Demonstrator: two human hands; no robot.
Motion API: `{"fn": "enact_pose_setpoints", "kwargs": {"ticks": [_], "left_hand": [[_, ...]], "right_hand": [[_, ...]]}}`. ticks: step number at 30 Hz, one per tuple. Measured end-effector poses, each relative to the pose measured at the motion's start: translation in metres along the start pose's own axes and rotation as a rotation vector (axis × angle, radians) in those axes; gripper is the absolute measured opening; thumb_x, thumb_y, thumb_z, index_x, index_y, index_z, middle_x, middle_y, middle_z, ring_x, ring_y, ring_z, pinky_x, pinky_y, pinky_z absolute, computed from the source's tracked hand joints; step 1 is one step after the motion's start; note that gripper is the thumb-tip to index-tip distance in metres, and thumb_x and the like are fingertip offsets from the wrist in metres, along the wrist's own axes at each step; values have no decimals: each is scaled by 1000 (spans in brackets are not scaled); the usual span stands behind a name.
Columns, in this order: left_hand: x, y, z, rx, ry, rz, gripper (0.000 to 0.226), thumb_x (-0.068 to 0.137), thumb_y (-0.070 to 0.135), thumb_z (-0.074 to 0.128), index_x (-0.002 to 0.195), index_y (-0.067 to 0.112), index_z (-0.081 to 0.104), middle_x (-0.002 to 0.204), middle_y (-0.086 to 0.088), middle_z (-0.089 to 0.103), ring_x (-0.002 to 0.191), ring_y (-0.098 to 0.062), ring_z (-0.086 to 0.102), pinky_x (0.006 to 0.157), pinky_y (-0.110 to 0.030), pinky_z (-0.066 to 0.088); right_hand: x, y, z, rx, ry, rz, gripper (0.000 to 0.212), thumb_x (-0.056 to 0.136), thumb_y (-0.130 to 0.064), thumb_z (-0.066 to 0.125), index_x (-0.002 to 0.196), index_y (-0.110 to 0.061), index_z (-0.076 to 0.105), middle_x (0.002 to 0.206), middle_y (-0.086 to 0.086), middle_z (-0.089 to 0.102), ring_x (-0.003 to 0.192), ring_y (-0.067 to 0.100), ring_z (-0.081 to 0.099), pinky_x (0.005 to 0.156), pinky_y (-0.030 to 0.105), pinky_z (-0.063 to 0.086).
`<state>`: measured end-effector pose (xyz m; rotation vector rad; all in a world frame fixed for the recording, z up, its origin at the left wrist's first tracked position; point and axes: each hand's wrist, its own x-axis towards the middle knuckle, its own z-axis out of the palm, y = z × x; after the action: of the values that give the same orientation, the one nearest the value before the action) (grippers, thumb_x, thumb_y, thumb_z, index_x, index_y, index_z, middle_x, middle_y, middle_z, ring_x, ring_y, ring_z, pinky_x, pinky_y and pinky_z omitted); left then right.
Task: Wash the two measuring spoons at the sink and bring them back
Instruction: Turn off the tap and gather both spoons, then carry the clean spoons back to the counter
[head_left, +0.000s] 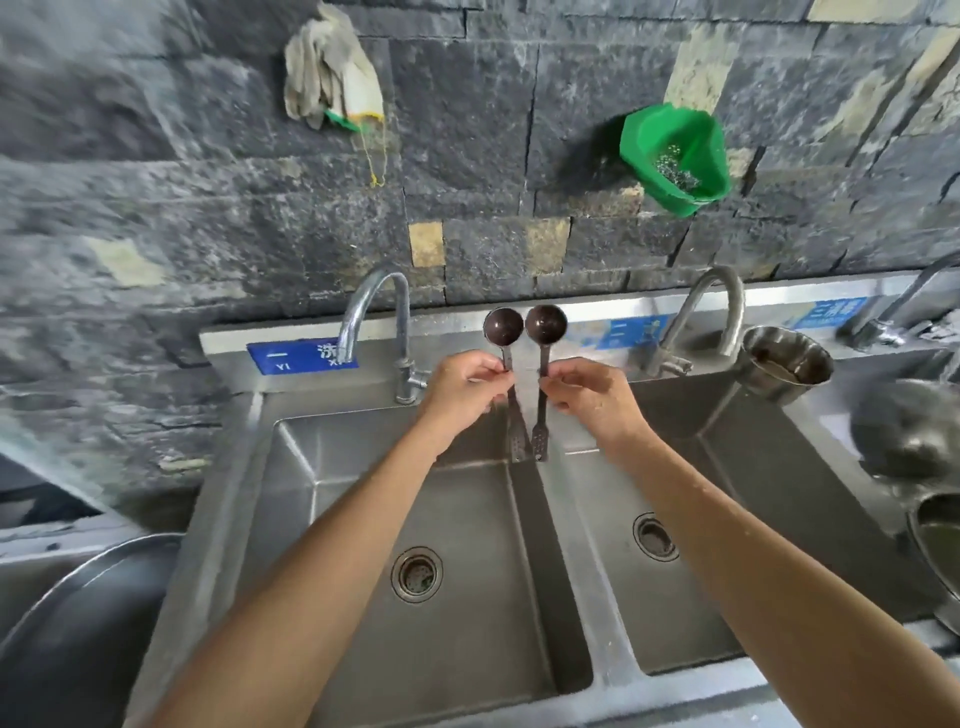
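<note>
Two metal measuring spoons with dark round bowls stand upright side by side over the divider between two steel basins. My left hand (464, 387) pinches the handle of the left spoon (503, 326). My right hand (589, 392) pinches the handle of the right spoon (545, 322). Both bowls point up and look brown inside; the handle ends hang below my fingers. The left basin (291, 467) has a curved tap (397, 332) behind it, and the right basin (737, 457) has its own tap (727, 312). No water runs from either tap.
A steel cup (784, 364) stands on the sink ledge at the right, with steel bowls (906, 431) beyond it. A large steel basin (78, 623) sits at the lower left. On the stone wall hang gloves (330, 73) and a green holder (675, 156) with a scourer.
</note>
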<state>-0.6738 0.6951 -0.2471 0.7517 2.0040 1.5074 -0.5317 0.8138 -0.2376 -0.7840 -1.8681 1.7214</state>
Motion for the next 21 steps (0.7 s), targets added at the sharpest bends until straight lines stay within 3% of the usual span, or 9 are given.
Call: {"fn": "enact_pose_setpoints", "kwargs": {"ticks": [4, 7, 9, 11, 14, 16, 19, 21], "left_hand": [[-28, -16, -43, -11, 185, -90, 10, 85, 17, 76, 85, 22, 67, 80, 0, 74, 71, -15, 70, 68, -31, 56], [-63, -26, -75, -2, 320, -130, 19, 86, 13, 76, 101, 4, 70, 94, -16, 76, 77, -22, 74, 71, -30, 59], [-92, -31, -92, -21, 424, -129, 26, 86, 2, 74, 107, -11, 67, 97, -25, 74, 67, -12, 73, 58, -17, 57], [-119, -36, -106, -103, 504, -142, 23, 86, -12, 67, 107, -19, 62, 84, -25, 71, 52, -1, 67, 51, -12, 52], [-163, -43, -125, -180, 626, -204, 19, 85, -16, 65, 105, -15, 62, 60, -13, 66, 50, -17, 62, 49, -22, 47], [-190, -50, -138, -151, 711, -217, 10, 85, -11, 68, 95, -11, 66, 70, -20, 63, 64, -25, 56, 59, -30, 44], [-239, -63, -155, -119, 839, -241, 14, 83, -2, 74, 95, -8, 72, 73, -16, 66, 63, -20, 59, 63, -30, 52], [-271, -67, -164, -120, 912, -248, 10, 83, 1, 76, 92, -2, 75, 69, -8, 67, 59, -15, 60, 60, -28, 50]], "right_hand": [[14, 0, 46, 20, -216, 18, 18, 89, 2, 70, 107, 7, 70, 95, 14, 67, 84, 22, 61, 81, 37, 51], [15, 2, 85, 6, -387, 14, 14, 88, 1, 73, 102, -2, 74, 92, 9, 71, 88, 22, 63, 86, 41, 53], [10, 3, 111, -27, -501, 3, 16, 88, 3, 71, 102, -4, 75, 97, 12, 73, 90, 20, 65, 87, 40, 55], [-1, 4, 136, -58, -581, -10, 19, 88, 5, 70, 104, -3, 75, 100, 17, 74, 90, 20, 67, 84, 36, 55], [-22, 5, 175, -77, -682, 1, 21, 86, 7, 70, 107, 1, 73, 102, 23, 73, 88, 22, 65, 81, 34, 53], [-38, 7, 199, -102, -756, 10, 21, 87, 3, 72, 107, 2, 72, 99, 21, 73, 86, 21, 64, 79, 34, 51], [-66, 8, 236, -130, -894, 7, 19, 86, -3, 76, 105, -4, 74, 91, 8, 74, 79, 15, 67, 73, 29, 52], [-86, 5, 256, -134, -972, -15, 18, 85, -5, 78, 100, -14, 75, 91, 4, 76, 87, 17, 71, 79, 31, 58]]}}
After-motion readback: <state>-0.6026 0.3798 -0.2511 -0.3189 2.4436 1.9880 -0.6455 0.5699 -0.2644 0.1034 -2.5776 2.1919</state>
